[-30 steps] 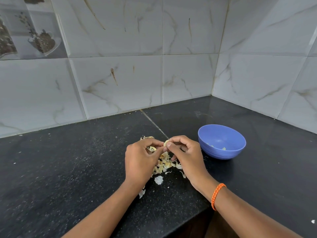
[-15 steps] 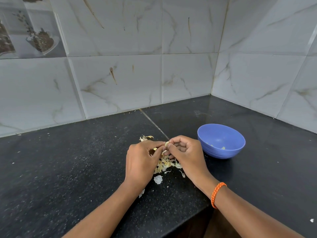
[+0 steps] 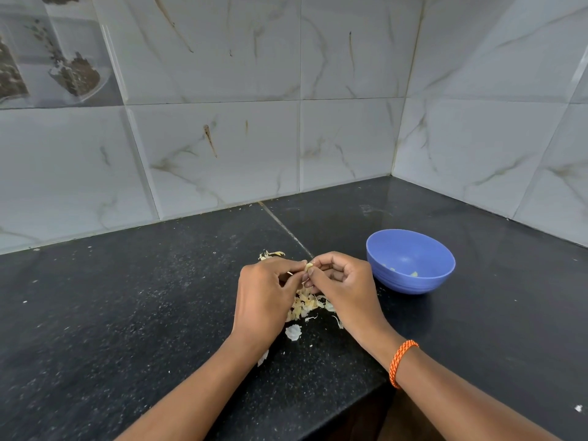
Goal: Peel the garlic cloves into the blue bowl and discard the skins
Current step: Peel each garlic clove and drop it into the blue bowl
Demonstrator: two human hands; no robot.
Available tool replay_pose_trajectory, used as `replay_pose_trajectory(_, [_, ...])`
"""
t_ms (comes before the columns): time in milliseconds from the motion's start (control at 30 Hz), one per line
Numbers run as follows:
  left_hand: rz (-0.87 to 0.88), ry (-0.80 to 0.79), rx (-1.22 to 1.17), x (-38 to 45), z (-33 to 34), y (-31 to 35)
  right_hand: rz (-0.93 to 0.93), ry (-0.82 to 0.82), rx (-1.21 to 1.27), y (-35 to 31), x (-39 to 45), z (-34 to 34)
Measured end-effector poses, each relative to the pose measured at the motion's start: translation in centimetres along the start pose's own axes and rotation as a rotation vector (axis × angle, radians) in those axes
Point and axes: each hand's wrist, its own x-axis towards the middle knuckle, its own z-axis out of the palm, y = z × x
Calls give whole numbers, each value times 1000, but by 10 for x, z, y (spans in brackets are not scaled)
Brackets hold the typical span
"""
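A small pale garlic clove (image 3: 308, 267) is pinched between the fingertips of my left hand (image 3: 265, 294) and my right hand (image 3: 342, 286), just above the black counter. Both hands have curled fingers and meet at the clove. Beneath them lies a heap of loose garlic skins (image 3: 304, 307). The blue bowl (image 3: 410, 261) stands to the right of my right hand, with a few pale pieces at its bottom.
The black granite counter (image 3: 127, 297) fills a tiled wall corner. Stray skins lie behind my left hand (image 3: 272, 254) and near my left wrist (image 3: 292, 331). The counter's front edge (image 3: 366, 396) runs under my right forearm.
Both hands stay together over the skin heap. The fingertips have shifted slightly on the clove, which shows a little more between them.
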Motion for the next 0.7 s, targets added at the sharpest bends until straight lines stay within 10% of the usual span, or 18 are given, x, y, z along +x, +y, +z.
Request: replay_pose_trajectory(700, [174, -24, 181, -3, 0, 6, 12, 46, -6, 0, 2, 0])
